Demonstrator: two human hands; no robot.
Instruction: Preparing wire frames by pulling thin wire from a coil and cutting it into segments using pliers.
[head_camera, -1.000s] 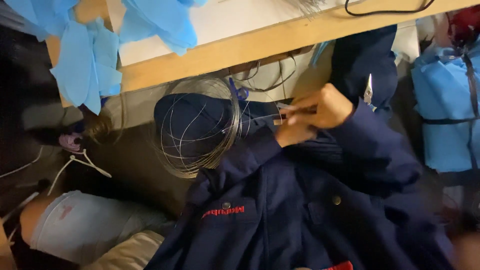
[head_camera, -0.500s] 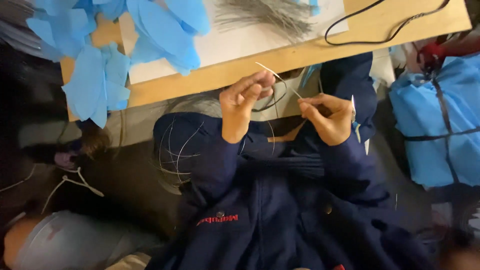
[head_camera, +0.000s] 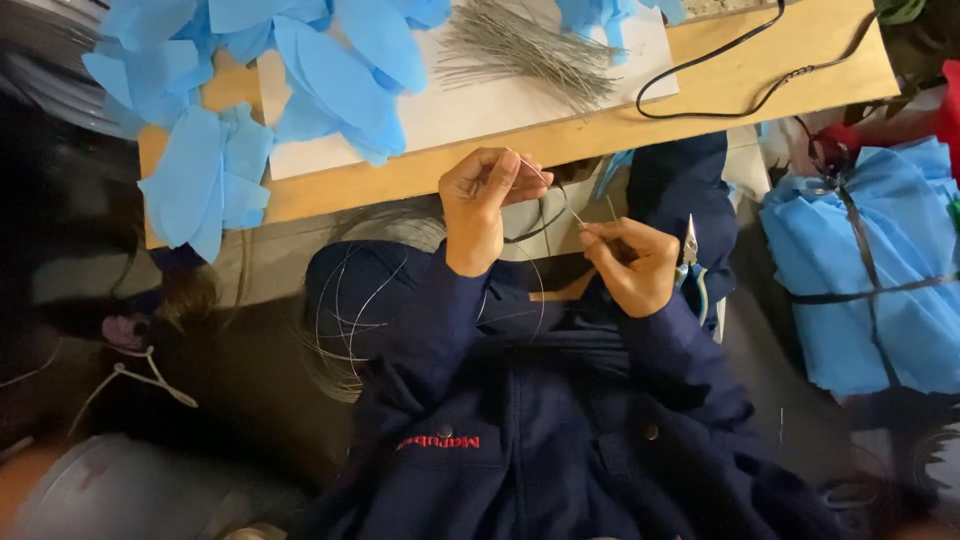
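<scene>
1. Nearest the camera: dark navy jacket sleeves (head_camera: 560, 400), both forearms raised toward the table edge.
2. On the lap, left of centre: loose coil of thin silver wire (head_camera: 350, 320), loops lying flat across the dark cloth.
3. Right hand (head_camera: 630, 265), lower and nearer the body, fingertips pressed together in a pinch on one end of a short length of thin grey wire (head_camera: 562, 200).
4. Beside that wrist: small pliers with pale blue handles (head_camera: 692, 262), resting on the lap, untouched.
5. Left hand (head_camera: 485, 195), higher and nearer the table, thumb and forefinger pinching the other end of the same short wire.
6. Long axis of the short wire: slanting from upper left down to lower right, spanning the gap between the two hands, just short of the table edge.
7. Farther off: light wooden tabletop (head_camera: 720, 90), white sheet with a bundle of straight grey wires (head_camera: 530, 50), blue leaf-shaped fabric cut-outs (head_camera: 330, 70), black cable (head_camera: 720, 70).
</scene>
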